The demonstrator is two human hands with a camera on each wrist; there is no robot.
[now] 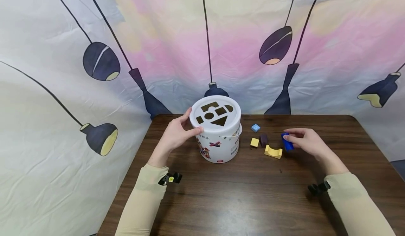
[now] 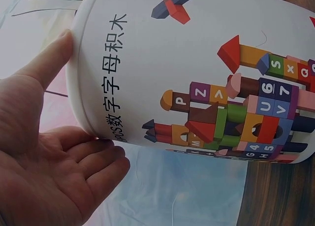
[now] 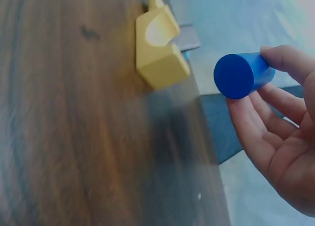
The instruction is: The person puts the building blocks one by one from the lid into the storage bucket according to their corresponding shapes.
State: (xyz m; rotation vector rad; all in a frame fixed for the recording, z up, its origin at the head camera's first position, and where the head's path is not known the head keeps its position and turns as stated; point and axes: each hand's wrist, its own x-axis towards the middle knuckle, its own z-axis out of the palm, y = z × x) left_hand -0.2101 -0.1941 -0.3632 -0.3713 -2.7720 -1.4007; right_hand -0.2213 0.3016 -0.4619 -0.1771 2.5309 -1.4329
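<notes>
A white bucket (image 1: 218, 148) stands upright on the table, its lid (image 1: 196, 106) cut with variously shaped holes. My left hand (image 1: 177, 130) rests against the lid's left rim, thumb toward the front. In the left wrist view the fingers (image 2: 106, 169) of that hand are fairly straight beside the printed bucket wall (image 2: 147, 78). Between thumb and fingertips, my right hand (image 1: 305, 141) pinches a blue cylinder block (image 3: 241, 76). To the left of that hand lies a yellow block with a curved notch (image 1: 273, 152), also seen in the right wrist view.
Between bucket and right hand lie a yellow square block (image 1: 254, 142), a dark purple block (image 1: 263, 140) and a light blue square block (image 1: 255, 128). The bucket's white handle (image 1: 235, 135) hangs on its right side. A painted cloth (image 1: 177, 53) rises behind the wooden table (image 1: 221, 201).
</notes>
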